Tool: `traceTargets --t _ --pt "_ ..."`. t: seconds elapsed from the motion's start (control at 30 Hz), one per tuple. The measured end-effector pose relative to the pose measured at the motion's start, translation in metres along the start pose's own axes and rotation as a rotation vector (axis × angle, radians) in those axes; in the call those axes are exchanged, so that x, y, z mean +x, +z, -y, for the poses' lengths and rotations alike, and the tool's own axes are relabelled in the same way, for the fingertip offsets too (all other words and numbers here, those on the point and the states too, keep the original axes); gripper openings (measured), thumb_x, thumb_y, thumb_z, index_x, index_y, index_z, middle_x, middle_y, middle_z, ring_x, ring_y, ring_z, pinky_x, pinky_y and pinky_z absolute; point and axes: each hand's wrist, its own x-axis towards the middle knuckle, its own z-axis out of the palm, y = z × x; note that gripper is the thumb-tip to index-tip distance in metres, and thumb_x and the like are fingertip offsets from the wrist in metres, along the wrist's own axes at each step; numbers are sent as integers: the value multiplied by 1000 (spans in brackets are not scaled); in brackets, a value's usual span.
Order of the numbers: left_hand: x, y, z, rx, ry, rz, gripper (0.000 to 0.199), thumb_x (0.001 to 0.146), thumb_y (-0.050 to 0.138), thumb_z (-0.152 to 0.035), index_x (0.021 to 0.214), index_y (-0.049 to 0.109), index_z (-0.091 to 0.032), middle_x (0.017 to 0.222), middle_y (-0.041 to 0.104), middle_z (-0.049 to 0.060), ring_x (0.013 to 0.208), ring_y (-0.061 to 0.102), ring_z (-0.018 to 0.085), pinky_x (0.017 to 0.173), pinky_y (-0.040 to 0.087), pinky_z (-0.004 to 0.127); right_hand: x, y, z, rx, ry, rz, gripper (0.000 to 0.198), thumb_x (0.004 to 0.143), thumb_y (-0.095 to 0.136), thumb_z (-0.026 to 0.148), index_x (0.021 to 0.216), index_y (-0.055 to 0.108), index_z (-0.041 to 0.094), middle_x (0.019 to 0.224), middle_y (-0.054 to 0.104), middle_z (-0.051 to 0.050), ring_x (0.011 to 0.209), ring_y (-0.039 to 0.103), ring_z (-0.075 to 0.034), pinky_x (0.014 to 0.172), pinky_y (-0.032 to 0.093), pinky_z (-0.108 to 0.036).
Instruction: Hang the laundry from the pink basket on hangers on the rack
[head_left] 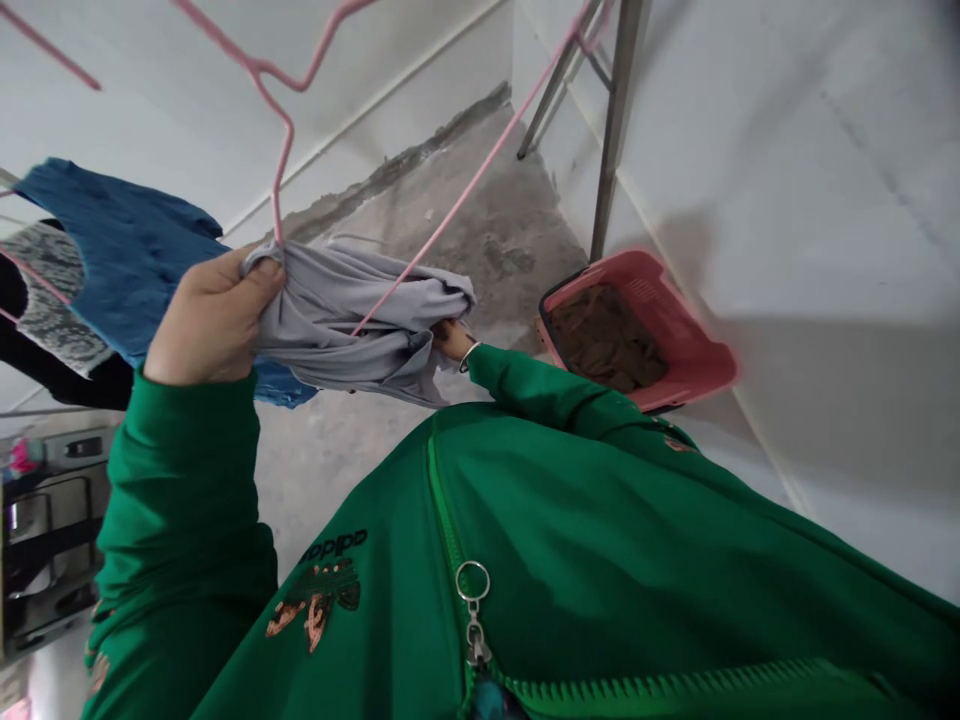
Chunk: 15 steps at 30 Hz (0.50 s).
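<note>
A light grey garment [337, 310] hangs bunched in front of me. Its kind cannot be told from the folds. My left hand [214, 315] is closed on its left edge, pinching the cloth between thumb and fingers. A pink wire hanger [283, 165] runs down to that edge, close to my left thumb. Another stretch of pink wire [480, 180] slants down from the upper right and ends against the middle of the garment. At the garment's right end, my right hand [452, 340] grips the fabric, its fingertips partly hidden in the folds.
Blue clothing [135, 250] and a grey-and-black patterned garment [52, 290] hang at left. A pink-red basket [682, 330] with brown cloth-like contents stands by the right wall, near metal legs [619, 130]. At lower left is a stove-like appliance [60, 540].
</note>
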Motion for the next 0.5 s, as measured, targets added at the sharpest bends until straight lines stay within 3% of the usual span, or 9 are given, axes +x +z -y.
traceTargets --t 0.17,0.3,0.43,0.5 --pt "-19 -22 3 -15 -55 -98 15 72 75 -28 75 66 -17 59 61 -1 75 67 20 68 57 30 15 -25 -4 96 67 21 26 85 59 31 67 43 20 75 57 0 79 47 -12 79 42 -26" --pt "-27 -44 10 53 -98 -148 22 67 78 -34 77 67 -18 61 62 0 67 66 19 62 56 29 37 -67 14 129 62 2 29 88 56 34 65 44 21 58 46 5 68 41 -9 67 36 -22" --pt "-37 -61 13 187 -151 -196 29 58 79 -40 73 65 -19 57 57 -2 53 56 14 46 46 23 69 -126 34 114 -47 -143 20 88 57 19 70 47 19 70 53 3 75 46 -9 74 37 -22" --pt "-43 -66 11 246 -138 -249 33 56 79 -43 73 64 -20 56 56 -3 50 54 13 44 44 22 73 -144 34 102 -134 -126 8 89 57 22 84 53 18 82 61 2 79 48 -8 78 39 -21"
